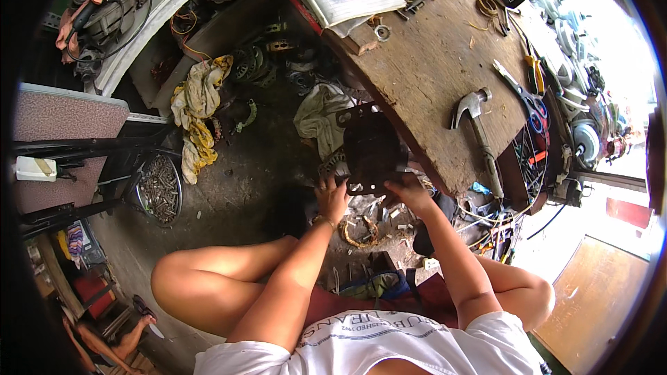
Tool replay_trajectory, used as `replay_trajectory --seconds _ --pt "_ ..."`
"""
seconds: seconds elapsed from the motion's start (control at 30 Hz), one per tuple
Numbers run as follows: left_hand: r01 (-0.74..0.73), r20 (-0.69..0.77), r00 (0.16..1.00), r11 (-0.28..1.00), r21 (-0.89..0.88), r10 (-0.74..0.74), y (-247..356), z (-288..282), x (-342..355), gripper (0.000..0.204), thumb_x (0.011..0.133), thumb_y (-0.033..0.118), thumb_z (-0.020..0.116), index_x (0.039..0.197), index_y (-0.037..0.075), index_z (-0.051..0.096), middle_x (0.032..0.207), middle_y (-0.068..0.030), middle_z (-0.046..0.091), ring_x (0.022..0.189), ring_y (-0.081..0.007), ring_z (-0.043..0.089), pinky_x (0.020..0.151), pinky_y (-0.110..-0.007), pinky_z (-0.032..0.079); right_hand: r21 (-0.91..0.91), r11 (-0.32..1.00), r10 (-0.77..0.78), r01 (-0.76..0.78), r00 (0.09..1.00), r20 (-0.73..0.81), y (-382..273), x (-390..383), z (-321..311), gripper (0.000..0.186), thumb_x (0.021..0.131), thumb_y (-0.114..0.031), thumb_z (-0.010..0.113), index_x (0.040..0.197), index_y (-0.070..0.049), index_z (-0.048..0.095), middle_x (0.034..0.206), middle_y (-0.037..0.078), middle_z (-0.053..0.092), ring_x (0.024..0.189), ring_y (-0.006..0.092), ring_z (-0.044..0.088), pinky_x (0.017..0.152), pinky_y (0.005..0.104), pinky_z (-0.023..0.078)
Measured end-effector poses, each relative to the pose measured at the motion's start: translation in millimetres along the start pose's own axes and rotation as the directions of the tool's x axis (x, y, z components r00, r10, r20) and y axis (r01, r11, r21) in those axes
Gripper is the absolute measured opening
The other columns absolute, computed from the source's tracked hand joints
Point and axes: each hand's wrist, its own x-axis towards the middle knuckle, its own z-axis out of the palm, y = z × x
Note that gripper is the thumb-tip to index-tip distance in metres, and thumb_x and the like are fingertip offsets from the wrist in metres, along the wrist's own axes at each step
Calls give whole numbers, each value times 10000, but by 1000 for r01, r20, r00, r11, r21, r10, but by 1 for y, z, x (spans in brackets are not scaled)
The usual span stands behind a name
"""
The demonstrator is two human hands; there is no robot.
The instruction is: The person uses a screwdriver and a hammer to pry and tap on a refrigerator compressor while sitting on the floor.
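A dark metal part (375, 144), broad and boxy with flat holed edges at its far and near ends, stands low beside the workbench; its exact kind is too dark to tell. My left hand (332, 198) grips its near left corner, fingers curled at the edge. At the near right corner, my right hand (408, 191) is closed on the same part, its fingertips partly in shadow. A pale rag (323, 119) lies just beyond it on the left. Below my hands, a ring of brownish wound wire (359, 232) rests among small scraps on the floor.
The wooden workbench (417, 76) overhangs at the right, with a claw hammer (476, 132), scissors (533, 111) and pliers (533, 73) on it. A bowl of small metal pieces (161, 191) sits at the left near a yellow-stained cloth (198, 111). Another person's leg (128, 340) shows lower left.
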Motion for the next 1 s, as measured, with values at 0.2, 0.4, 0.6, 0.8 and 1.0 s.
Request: replay_trajectory --seconds 0.2,0.4,0.6,0.8,1.0 --pt "-4 -377 829 670 -742 -412 -21 -86 79 478 837 245 608 1237 21 474 1269 -242 421 1172 -360 417 982 -451 331 -217 973 -98 85 994 -51 42 13 29 255 894 -139 548 1051 61 565 839 165 651 623 247 660 537 324 550" --pt "-163 -186 981 757 -633 57 22 -153 139 382 831 236 613 1125 -5 567 1094 -226 569 1056 -361 537 898 -394 420 -832 551 -403 60 893 -202 37 7 118 197 800 -196 582 756 -13 637 738 219 638 705 387 637 649 461 519" --pt "-14 -112 993 944 -329 -24 -32 -130 100 195 797 40 540 974 47 621 1083 -191 572 1043 -402 518 878 -428 434 -891 452 -349 44 928 -132 70 13 159 208 779 -229 575 750 -37 651 753 186 656 725 349 657 648 448 529" --pt "-112 -329 944 913 -391 -25 -18 -127 58 111 778 -26 513 832 43 582 914 -138 560 890 -346 559 778 -404 441 -922 386 -278 5 954 -112 83 7 146 185 752 -190 567 745 -49 685 783 180 670 739 335 669 655 428 533" --pt "-29 -322 941 924 -382 -103 -12 -120 50 116 799 -27 500 855 38 578 910 -120 576 897 -316 571 789 -383 438 -912 376 -79 161 987 141 76 -8 107 413 790 -467 616 1028 -131 649 935 162 659 911 331 632 757 437 509"
